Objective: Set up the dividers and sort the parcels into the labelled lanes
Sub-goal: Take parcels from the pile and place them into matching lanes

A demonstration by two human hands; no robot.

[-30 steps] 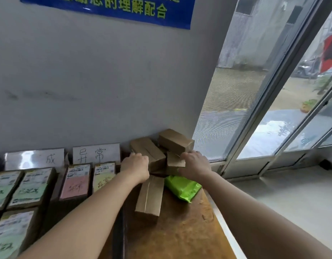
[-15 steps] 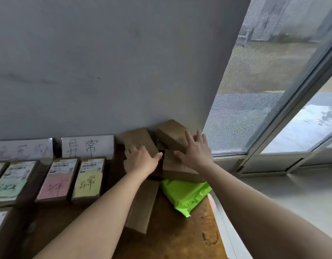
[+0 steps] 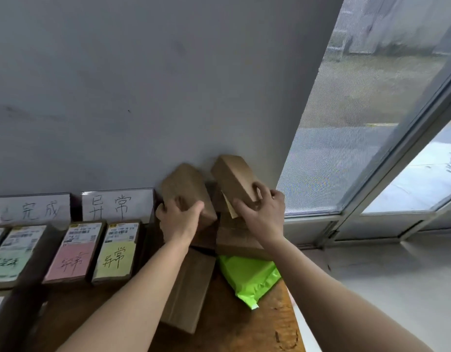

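The two top boxes of the heap are in the far right corner of the table (image 3: pixel 244 331), both tilted and leaning towards the wall (image 3: pixel 168 85). The left grip (image 3: pixel 180 222) has hold of the left box (image 3: pixel 185 186), fingers curled over its near end and thumb along its right side. The right grip (image 3: pixel 263 212) has hold of the right box (image 3: pixel 232 177), fingers wrapped round its near right corner. The two boxes stand just beside each other.

Beneath them lie more brown boxes (image 3: pixel 240 241). A long flat box (image 3: pixel 188 290) lies under the left forearm, and a bright green bag (image 3: pixel 247 278) lies just beside it on the right.

To the left, parcels lie in rows. A pink-labelled parcel (image 3: pixel 74 252) and a yellow-labelled parcel (image 3: pixel 117 250) lie side by side before a white card (image 3: pixel 117 205) propped at the wall. A green-labelled parcel (image 3: pixel 12 257) lies before a second card (image 3: pixel 31 210). A window (image 3: pixel 371 123) is to the right of the wall.
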